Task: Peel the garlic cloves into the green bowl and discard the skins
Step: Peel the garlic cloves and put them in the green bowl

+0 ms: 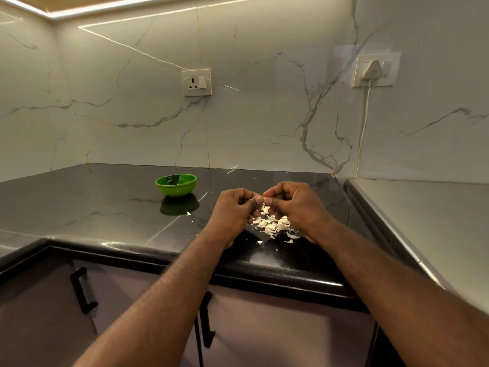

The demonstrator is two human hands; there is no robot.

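Over the black counter (105, 207), my left hand (235, 210) and right hand (293, 205) meet, thumbs pinching what I take for a hidden clove. Skins (272, 223) pile underneath, undiscarded; the green bowl (177, 190) sits off left, its contents unclear, so peeling seems midway.

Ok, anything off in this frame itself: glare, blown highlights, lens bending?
Head view: the wide-angle lens leans the wall seam; the light strip throws streaks of glare across the marble wall; the glossy black countertop mirrors the green bowl; the garlic skins are blown out to near white; the left hand and right hand are sharp but hide whatever they pinch.
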